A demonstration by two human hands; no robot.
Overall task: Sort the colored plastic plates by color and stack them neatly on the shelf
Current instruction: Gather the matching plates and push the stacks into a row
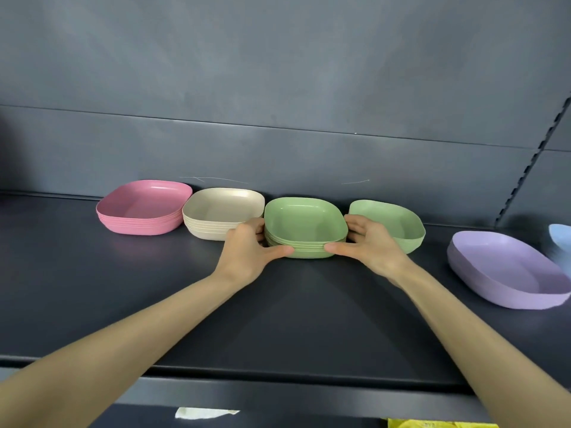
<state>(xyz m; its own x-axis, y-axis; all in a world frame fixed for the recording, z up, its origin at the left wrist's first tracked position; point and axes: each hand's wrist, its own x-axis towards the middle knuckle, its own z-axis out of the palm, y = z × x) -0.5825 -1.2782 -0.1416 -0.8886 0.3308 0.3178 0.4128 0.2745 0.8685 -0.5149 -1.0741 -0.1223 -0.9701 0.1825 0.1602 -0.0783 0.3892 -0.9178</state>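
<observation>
A stack of several green plates [304, 222] sits mid-shelf. My left hand [250, 247] grips its left side, thumb along the front rim. My right hand [367, 242] grips its right side the same way. To the left stand a beige stack [221, 208] and a pink stack [142, 205]. Just behind my right hand is a second, paler green stack [392, 219]. A purple stack [506, 270] lies further right. A blue plate [560, 237] shows at the right edge, mostly cut off.
The dark grey shelf [154, 288] has a back panel [278, 88] close behind the stacks. A slotted upright [537, 149] runs up the right side. Below the front edge are a white label [204, 413] and a yellow item [432, 424].
</observation>
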